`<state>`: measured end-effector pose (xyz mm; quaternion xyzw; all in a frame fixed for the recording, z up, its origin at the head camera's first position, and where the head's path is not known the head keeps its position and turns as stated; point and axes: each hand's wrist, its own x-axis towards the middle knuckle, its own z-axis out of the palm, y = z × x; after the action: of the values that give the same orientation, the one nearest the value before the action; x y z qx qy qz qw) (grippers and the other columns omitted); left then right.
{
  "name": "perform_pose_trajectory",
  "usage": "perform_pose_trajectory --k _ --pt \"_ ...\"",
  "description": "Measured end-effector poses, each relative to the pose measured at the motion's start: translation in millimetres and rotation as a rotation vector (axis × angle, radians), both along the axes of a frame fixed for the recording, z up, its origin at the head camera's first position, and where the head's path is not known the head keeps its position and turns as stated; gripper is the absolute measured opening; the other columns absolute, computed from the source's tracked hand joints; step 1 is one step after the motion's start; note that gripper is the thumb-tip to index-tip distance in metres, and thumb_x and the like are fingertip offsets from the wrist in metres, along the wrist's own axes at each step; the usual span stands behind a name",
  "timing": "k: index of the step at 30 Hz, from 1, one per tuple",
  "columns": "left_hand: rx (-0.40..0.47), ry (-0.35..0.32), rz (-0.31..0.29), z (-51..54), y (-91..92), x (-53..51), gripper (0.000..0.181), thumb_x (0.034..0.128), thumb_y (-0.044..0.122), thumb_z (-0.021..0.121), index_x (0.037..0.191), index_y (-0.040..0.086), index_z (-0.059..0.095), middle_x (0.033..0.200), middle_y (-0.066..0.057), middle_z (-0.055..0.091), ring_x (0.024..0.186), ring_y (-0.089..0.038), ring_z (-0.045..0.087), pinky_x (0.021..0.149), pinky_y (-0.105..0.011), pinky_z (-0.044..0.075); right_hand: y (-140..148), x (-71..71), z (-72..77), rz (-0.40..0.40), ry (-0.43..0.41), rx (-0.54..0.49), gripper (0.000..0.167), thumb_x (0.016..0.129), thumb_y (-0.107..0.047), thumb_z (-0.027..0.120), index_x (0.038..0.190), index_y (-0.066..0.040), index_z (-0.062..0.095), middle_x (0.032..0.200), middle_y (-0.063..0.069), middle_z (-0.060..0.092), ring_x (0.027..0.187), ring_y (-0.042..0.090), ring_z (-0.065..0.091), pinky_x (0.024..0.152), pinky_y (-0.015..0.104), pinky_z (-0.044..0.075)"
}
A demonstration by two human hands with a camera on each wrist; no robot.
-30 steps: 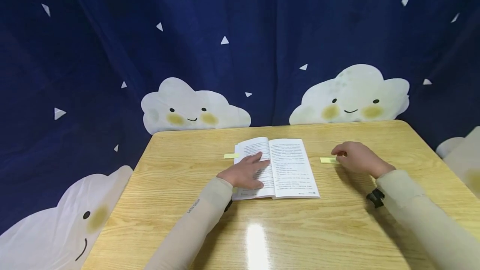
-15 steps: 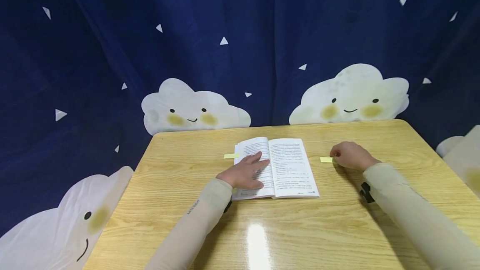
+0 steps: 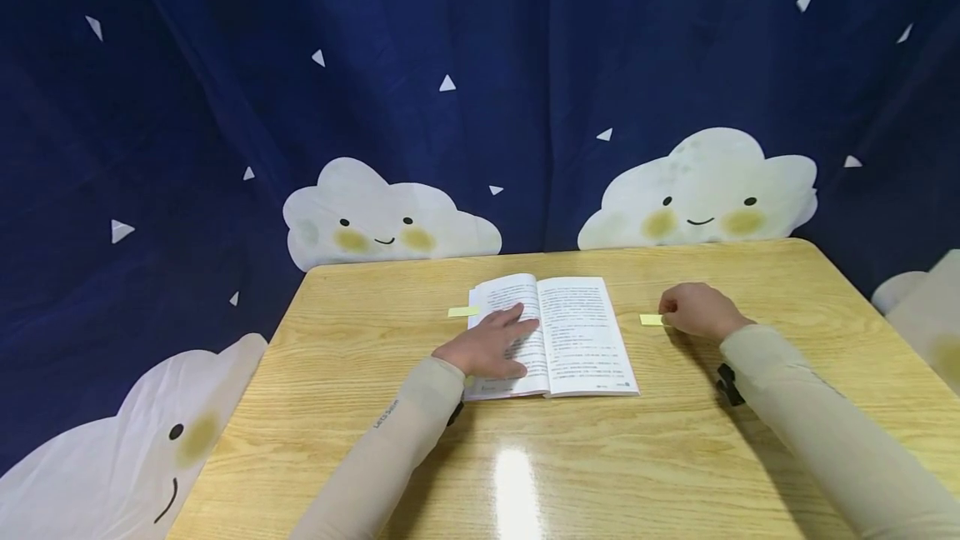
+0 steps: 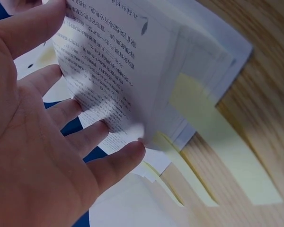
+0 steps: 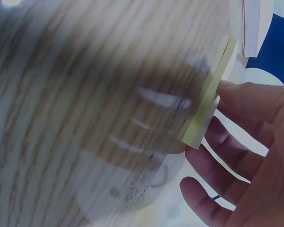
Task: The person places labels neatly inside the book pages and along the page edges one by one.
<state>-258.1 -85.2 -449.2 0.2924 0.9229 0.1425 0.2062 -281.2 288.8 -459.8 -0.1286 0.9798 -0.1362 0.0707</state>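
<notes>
An open book [image 3: 585,340] lies on the table. My left hand [image 3: 486,347] rests on its left page with the fingers spread; in the left wrist view the fingertips [image 4: 138,147] touch the printed page. Several yellow sticky notes [image 4: 227,156] stick out past the book's left edge; the head view shows one such strip [image 3: 462,312] plainly. To the right of the book, my right hand [image 3: 699,312] pinches a narrow yellow sticky note pad [image 5: 209,94]. The thumb [image 5: 234,92] presses on the pad's long side, and part of the pad is hidden by the hand in the head view.
The wooden table [image 3: 337,340] reaches around the book, with a bright light reflection [image 3: 514,490] near its front. Behind it hangs a dark blue curtain [image 3: 525,65] with white clouds. A black wrist strap [image 3: 729,384] shows under the right sleeve.
My right hand has moved slightly left along the yellow pad, its fingers curling closer, and the forearm has swung left. The left hand and book have stayed in place.
</notes>
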Motion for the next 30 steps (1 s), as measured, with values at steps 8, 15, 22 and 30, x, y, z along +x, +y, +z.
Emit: perform_pose_trajectory --k 8,15,22,30 --pt "-0.028 0.026 -0.012 -1.1 -0.7 -1.1 0.076 0.0939 0.038 0.066 0.158 0.033 0.026 0.17 0.003 0.006 0.158 -0.023 0.009 0.125 -0.042 0.023 -2.2 0.0 -2.4 -0.024 -0.004 -0.024 0.009 0.089 -0.012 0.062 0.087 -0.008 0.07 0.079 0.004 0.066 0.067 0.017 0.051 0.061 0.033 0.042" --pt "-0.009 0.01 -0.002 0.2 -0.6 0.0 0.076 0.0928 0.037 0.068 0.157 0.032 0.028 0.17 0.003 0.007 0.158 -0.022 0.01 0.125 -0.042 0.024 -2.7 1.5 -3.6 -0.045 -0.005 -0.024 0.009 0.087 -0.011 0.06 0.083 -0.01 0.068 0.075 0.003 0.063 0.065 0.017 0.049 0.059 0.031 0.038" --pt "-0.01 0.018 -0.001 1.0 -0.2 0.4 0.076 0.0929 0.037 0.068 0.157 0.033 0.028 0.17 0.003 0.008 0.157 -0.023 0.011 0.125 -0.042 0.025 -5.3 4.2 0.3 -0.039 0.021 -0.018 0.009 0.087 -0.009 0.06 0.081 -0.01 0.067 0.072 0.002 0.062 0.062 0.017 0.048 0.056 0.03 0.037" --pt "-0.012 0.019 -0.002 1.6 -0.4 0.6 0.076 0.0931 0.037 0.068 0.157 0.033 0.028 0.17 0.004 0.007 0.157 -0.022 0.011 0.125 -0.041 0.025 -5.7 5.9 2.5 -0.015 0.035 0.004 0.011 0.088 -0.008 0.058 0.087 -0.007 0.069 0.079 0.006 0.066 0.065 0.018 0.051 0.057 0.033 0.041"
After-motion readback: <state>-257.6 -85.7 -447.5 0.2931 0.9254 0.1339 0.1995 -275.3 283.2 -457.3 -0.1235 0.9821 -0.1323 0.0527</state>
